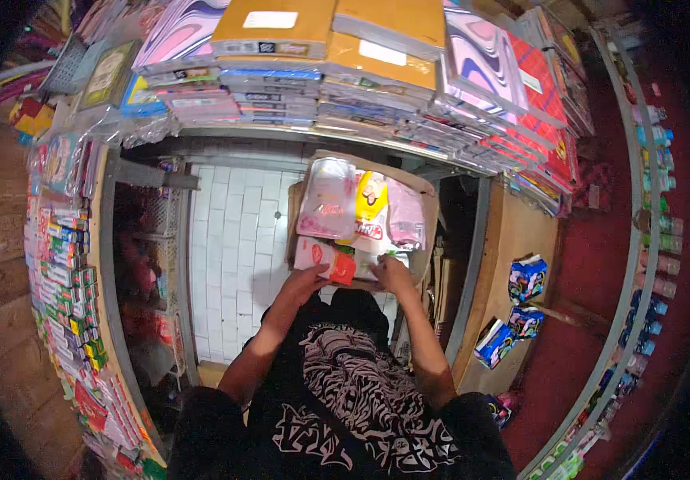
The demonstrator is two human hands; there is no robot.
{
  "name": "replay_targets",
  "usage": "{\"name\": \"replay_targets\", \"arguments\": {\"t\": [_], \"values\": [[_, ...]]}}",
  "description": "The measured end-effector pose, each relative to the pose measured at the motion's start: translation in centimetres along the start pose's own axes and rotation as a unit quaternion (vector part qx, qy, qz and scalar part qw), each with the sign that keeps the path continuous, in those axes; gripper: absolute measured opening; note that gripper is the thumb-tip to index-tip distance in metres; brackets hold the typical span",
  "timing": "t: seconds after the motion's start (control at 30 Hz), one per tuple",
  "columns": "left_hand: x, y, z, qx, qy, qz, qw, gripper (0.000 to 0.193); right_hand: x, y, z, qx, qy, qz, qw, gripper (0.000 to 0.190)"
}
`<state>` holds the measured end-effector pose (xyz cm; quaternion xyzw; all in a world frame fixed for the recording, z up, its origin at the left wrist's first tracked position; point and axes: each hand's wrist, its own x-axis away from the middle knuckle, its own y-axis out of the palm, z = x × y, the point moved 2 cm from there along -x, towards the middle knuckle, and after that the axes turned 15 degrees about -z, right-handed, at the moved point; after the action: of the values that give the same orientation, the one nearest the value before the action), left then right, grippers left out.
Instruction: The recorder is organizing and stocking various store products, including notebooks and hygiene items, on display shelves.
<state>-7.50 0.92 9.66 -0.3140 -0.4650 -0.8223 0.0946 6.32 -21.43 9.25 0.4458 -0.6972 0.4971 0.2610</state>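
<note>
An open cardboard box (432, 207) sits before me, holding several flat packets. My left hand (306, 283) grips a red-and-white packet (324, 261) by its lower edge at the box's near left corner. Over the near right part of the box, my right hand (396, 276) has bent fingers against a pale packet (368, 263); whether they pinch it is unclear. Farther in lie a silvery-pink pouch (328, 201), a yellow-and-white packet (372, 207) bearing a printed figure, and a pink packet (407, 213).
Shrink-wrapped notebooks (267, 36) are stacked on the counter beyond the box. Small cartons (69, 282) fill the left shelf. Blue packs (526, 279) stand on the wooden board (489, 360) to the right, with bottles (657, 174) farther out. White tiles (231, 240) cover the floor.
</note>
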Motion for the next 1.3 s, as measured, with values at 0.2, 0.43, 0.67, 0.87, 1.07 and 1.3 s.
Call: {"name": "replay_targets", "arguments": {"t": [0.2, 0.43, 0.67, 0.87, 1.07, 1.3], "values": [[-1.5, 1.3, -0.5, -0.026, 0.004, -0.083, 0.996, 0.05, 2.1, 3.0, -3.6, -0.303, -0.202, -0.008, 0.932, 0.044], [-0.5, 0.1, 2.9, -0.117, -0.027, -0.068, 0.99, 0.039, 2.4, 1.2, -4.2, -0.315, -0.253, 0.05, 0.913, 0.046], [2.5, -1.1, 6.7, -0.314, 0.027, -0.065, 0.947, 0.022, 2.3, 1.3, -6.9, -0.144, -0.317, 0.037, 0.937, 0.039], [0.7, 2.1, 6.1, -0.708, 0.144, -0.102, 0.684, 0.036, -3.5, 5.1, -5.6, 0.038, -0.171, -0.015, 0.985, 0.03], [-5.8, -0.4, 0.9, -0.825, -0.067, -0.154, 0.539, 0.052, -2.1, 6.4, -5.1, -0.017, -0.101, 0.04, 0.994, 0.03], [-9.1, -4.2, -2.4, -0.869, -0.104, -0.029, 0.482, 0.095, 1.3, 5.4, -5.9, 0.128, 0.113, 0.096, 0.981, 0.074]]}}
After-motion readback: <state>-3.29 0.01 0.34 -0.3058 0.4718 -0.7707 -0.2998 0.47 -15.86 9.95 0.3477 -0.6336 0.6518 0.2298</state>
